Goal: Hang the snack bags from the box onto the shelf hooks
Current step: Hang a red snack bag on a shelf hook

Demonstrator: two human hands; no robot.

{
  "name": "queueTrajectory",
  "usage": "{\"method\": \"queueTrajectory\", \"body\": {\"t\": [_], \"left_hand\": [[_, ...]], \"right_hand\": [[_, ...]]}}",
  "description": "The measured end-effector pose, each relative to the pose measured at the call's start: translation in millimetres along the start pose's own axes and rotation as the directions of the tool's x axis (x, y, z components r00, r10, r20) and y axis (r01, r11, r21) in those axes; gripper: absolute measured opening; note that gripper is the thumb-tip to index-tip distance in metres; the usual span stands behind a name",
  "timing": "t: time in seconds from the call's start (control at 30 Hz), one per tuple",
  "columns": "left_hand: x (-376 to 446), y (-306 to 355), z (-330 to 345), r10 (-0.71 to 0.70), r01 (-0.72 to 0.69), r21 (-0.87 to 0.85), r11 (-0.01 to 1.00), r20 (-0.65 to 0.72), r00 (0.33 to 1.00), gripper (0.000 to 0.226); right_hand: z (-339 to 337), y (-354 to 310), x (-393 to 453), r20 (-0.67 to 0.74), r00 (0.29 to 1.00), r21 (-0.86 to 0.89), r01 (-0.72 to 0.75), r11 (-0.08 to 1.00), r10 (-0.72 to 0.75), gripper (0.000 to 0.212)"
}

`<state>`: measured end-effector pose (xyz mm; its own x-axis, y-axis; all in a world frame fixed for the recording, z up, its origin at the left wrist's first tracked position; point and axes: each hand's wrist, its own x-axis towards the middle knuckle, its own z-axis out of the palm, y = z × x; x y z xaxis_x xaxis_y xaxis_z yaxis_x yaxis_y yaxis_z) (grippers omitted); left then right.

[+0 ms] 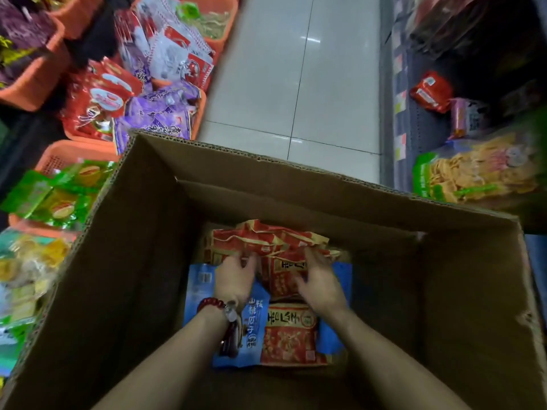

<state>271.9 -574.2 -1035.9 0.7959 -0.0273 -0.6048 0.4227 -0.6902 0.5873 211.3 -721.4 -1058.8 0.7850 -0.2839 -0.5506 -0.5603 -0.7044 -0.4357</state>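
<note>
Step in hand: gathering stock; both hands are down inside the cardboard box [296, 184], picking up red snack bags [275, 241] from its floor.
Left hand [235, 276]: fingers curled onto the near edge of the bunched red bags at the box's far wall, seemingly gripping them; a red bead bracelet [208, 304] sits on the wrist.
Right hand [321, 284]: laid on the same bunch from the right, fingers bent onto the packets; whether it truly pinches one I cannot tell.
Task's thing: the red bags lie in a loose pile at the far middle of the box floor, on top of flat blue bags [251, 335]; another red bag [291, 335] lies nearer, between the forearms.
Next move, as I judge it: close firmly on a few bags by their top seams, lift them clear of the box walls, then turn to the shelf [414, 134] at right.
Hard to make out: no hooks are visible; hang holes in the bags cannot be seen; fingertips are blurred; orange baskets [38, 81] at left are partly cut off.
</note>
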Motion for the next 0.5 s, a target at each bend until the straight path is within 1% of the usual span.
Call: {"method": "queueTrajectory", "body": {"t": [0.1, 0.17, 0.23, 0.37, 0.43, 0.5], "left_hand": [[25.0, -15.0, 8.0, 0.045, -0.045, 0.000, 0.999, 0.000, 0.999, 0.038], [35.6, -21.6, 10.4, 0.038, -0.038, -0.013, 0.999, -0.012, 0.999, 0.035], [42.4, -26.4, 11.4, 0.033, -0.033, -0.007, 0.999, -0.016, 0.999, 0.035], [43.4, -31.4, 9.0, 0.018, -0.018, -0.026, 0.999, -0.017, 1.000, 0.039], [41.4, -30.7, 6.8, 0.026, -0.026, -0.023, 0.999, -0.015, 1.000, 0.040], [37.0, -27.6, 3.9, 0.039, -0.039, -0.011, 0.999, -0.006, 0.999, 0.040]], "right_hand": [[16.6, 6.1, 25.6, 0.051, 0.998, -0.041, 0.022, 0.999, -0.020, 0.057], [25.8, 11.7, 36.1, 0.035, 0.998, -0.164, 0.062, 0.985, -0.057, 0.054], [32.9, 17.1, 41.4, 0.002, 0.993, -0.299, 0.111, 0.948, -0.115, 0.053], [40.8, 22.1, 39.5, -0.015, 0.976, -0.429, 0.191, 0.883, -0.219, 0.055], [42.1, 22.9, 34.5, -0.049, 0.966, -0.485, 0.198, 0.852, -0.253, 0.052], [42.2, 22.6, 25.0, -0.052, 0.973, -0.534, 0.163, 0.829, -0.224, 0.044]]}}
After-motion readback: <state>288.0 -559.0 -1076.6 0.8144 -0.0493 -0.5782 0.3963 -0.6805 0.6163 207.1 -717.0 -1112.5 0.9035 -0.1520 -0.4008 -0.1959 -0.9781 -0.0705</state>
